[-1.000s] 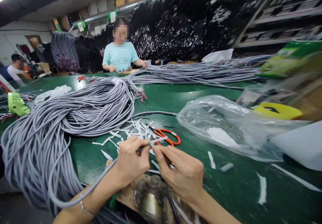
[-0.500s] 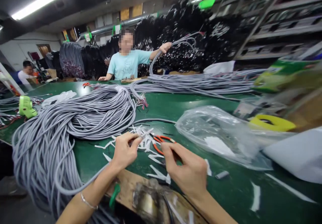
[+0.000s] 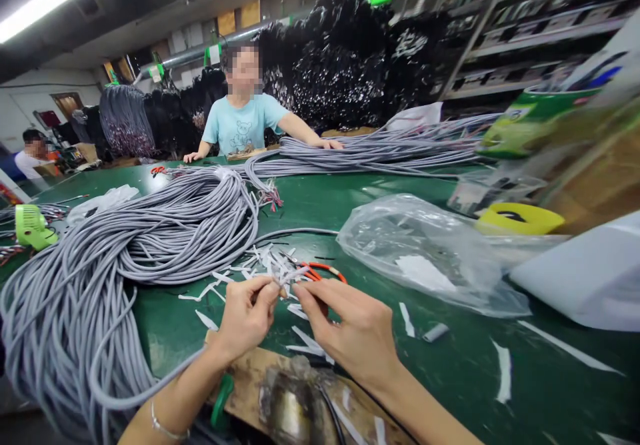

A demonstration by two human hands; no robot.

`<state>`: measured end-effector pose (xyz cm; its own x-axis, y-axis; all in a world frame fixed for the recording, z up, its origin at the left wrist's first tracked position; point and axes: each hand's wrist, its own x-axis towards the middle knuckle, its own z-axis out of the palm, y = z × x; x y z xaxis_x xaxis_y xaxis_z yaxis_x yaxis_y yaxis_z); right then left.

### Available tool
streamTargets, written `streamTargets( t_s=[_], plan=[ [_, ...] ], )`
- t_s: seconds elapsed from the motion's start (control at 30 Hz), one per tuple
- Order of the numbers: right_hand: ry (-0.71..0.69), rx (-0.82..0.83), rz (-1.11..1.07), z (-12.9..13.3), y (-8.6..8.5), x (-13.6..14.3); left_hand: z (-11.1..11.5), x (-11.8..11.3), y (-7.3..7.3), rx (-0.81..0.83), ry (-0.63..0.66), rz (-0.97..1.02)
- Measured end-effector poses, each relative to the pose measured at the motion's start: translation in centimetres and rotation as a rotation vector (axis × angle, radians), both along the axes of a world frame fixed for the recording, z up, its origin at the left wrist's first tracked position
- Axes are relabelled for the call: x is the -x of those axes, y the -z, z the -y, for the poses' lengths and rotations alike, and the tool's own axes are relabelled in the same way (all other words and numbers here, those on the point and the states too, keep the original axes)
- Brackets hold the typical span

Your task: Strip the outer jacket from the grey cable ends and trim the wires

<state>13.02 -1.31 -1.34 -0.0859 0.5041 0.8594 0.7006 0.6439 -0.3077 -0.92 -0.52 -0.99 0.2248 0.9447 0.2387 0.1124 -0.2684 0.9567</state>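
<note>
My left hand (image 3: 247, 312) is closed in a pinch on the end of a grey cable (image 3: 125, 400), which loops out of the big bundle and passes behind my left wrist. Thumb and fingers of my right hand (image 3: 350, 318) are pressed together right beside that end; what they grip is too small to make out. Just beyond my fingertips lie scattered white strips (image 3: 263, 258) and a tool with orange handles (image 3: 327, 270), its head partly hidden among the strips. A thick bundle of grey cables (image 3: 185, 225) spreads to my left and hangs over the table edge.
A wooden board with a metal device (image 3: 290, 408) sits below my hands. On the green table (image 3: 370, 378) at right are a clear plastic bag (image 3: 375, 232), a yellow tape roll (image 3: 520, 220) and a green container (image 3: 530, 122). A co-worker (image 3: 245, 122) stands opposite, by more cables (image 3: 390, 152).
My right hand has moved left, bringing its fingertips close to those of my left hand. The co-worker's raised hand has lowered the cable ends onto the far cable pile. The view has shifted slightly.
</note>
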Motion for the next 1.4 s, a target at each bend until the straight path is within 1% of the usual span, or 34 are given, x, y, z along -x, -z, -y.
streamTargets(
  t_s=[0.1, 0.17, 0.33, 0.63, 0.8, 0.93, 1.07, 1.17, 1.23, 1.27, 1.4],
  plan=[
    [-0.059, -0.01, 0.011, 0.2, 0.0, 0.1, 0.0, 0.0, -0.1, 0.001, -0.015, -0.001],
    [-0.069, -0.008, 0.007, 0.3, 0.1, 0.2, 0.0, 0.0, -0.1, -0.004, -0.013, 0.001],
    [0.018, -0.02, -0.013, 0.2, 0.2, 0.0, 0.1, 0.0, -0.2, 0.026, 0.007, 0.046],
    [0.01, -0.045, 0.077, 0.2, 0.3, -0.3, 0.3, 0.0, -0.2, 0.053, 0.013, 0.022],
    [0.012, -0.052, 0.073, 0.3, -0.1, -0.3, 0.4, 0.1, -0.3, 0.039, 0.015, -0.032],
    [0.05, -0.082, 0.097, 0.2, -0.3, -0.5, 0.5, 0.2, -0.2, 0.017, -0.003, -0.047],
    [0.082, -0.1, 0.159, 0.2, -0.3, -0.5, 0.6, 0.3, -0.4, -0.076, -0.026, -0.162],
    [0.107, -0.099, 0.17, 0.2, -0.4, -0.5, 0.6, 0.3, -0.7, -0.238, -0.063, -0.293],
    [0.125, -0.107, 0.17, 0.1, -0.5, -0.6, 0.5, 0.4, -0.8, -0.349, -0.101, -0.335],
    [0.135, -0.115, 0.172, 0.1, -0.6, -0.7, 0.5, 0.4, -0.8, -0.379, -0.123, -0.335],
    [0.178, -0.152, 0.183, 0.0, -0.9, -0.9, 0.5, 0.5, -0.6, -0.351, -0.195, -0.294]
  ],
)
